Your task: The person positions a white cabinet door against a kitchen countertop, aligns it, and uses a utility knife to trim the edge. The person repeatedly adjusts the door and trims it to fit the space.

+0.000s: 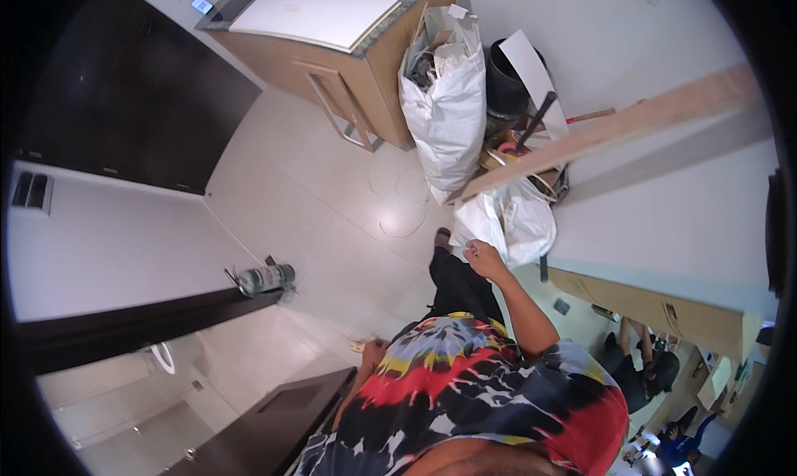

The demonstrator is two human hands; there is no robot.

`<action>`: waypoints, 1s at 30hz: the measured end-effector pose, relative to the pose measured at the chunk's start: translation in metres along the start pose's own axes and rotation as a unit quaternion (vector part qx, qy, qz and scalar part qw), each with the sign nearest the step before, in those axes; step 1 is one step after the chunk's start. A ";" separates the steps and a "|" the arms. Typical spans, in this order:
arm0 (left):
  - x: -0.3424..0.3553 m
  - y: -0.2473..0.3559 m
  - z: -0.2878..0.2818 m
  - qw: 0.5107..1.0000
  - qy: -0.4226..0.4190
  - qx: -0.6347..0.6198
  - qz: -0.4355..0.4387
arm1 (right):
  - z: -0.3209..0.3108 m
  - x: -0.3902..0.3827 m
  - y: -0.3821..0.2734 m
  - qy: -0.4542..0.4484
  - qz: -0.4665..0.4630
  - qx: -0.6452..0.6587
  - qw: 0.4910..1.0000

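Observation:
My right hand [486,258] is in front of me with its fingers curled in. Any thing inside it is hidden or too small to name. It overlaps the near edge of a low white sack [527,227]; touching or apart, I cannot tell. At my side hangs my left hand [373,354], small in view and partly behind my shirt, its fingers unclear. Beyond the low sack stands a tall white sack [448,127], stuffed with scraps. A long wooden board [614,136] slants over the low sack toward the wall.
A black bucket [505,82] and tools stand behind the sacks. Ahead is a wooden counter [332,69] with a white panel [315,15] on top. Thin wire [394,227] loops over the tiles. A fire extinguisher [266,278] is at left; other people [652,368] work at right.

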State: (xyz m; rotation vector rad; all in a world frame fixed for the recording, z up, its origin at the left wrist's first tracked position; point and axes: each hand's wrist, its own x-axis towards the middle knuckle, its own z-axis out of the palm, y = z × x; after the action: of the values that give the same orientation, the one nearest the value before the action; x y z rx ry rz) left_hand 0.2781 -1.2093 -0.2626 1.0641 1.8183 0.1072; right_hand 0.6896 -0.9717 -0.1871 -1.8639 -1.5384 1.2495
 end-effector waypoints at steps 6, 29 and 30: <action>0.068 0.084 -0.113 1.000 0.020 0.022 0.006 | -0.004 0.144 -0.055 -0.009 -0.022 -0.030 0.999; 0.431 0.471 -0.506 0.852 -0.025 0.384 0.356 | -0.237 0.515 -0.107 0.560 0.268 -0.147 0.770; 0.428 0.473 -0.515 0.843 -0.033 0.397 0.363 | -0.239 0.510 -0.112 0.576 0.261 -0.156 0.759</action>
State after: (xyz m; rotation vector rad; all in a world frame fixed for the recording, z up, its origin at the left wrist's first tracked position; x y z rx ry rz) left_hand 0.1131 -0.4314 -0.0640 2.2835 1.2905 -0.2599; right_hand 0.8190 -0.4126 -0.1680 -2.5639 -0.5289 -0.2079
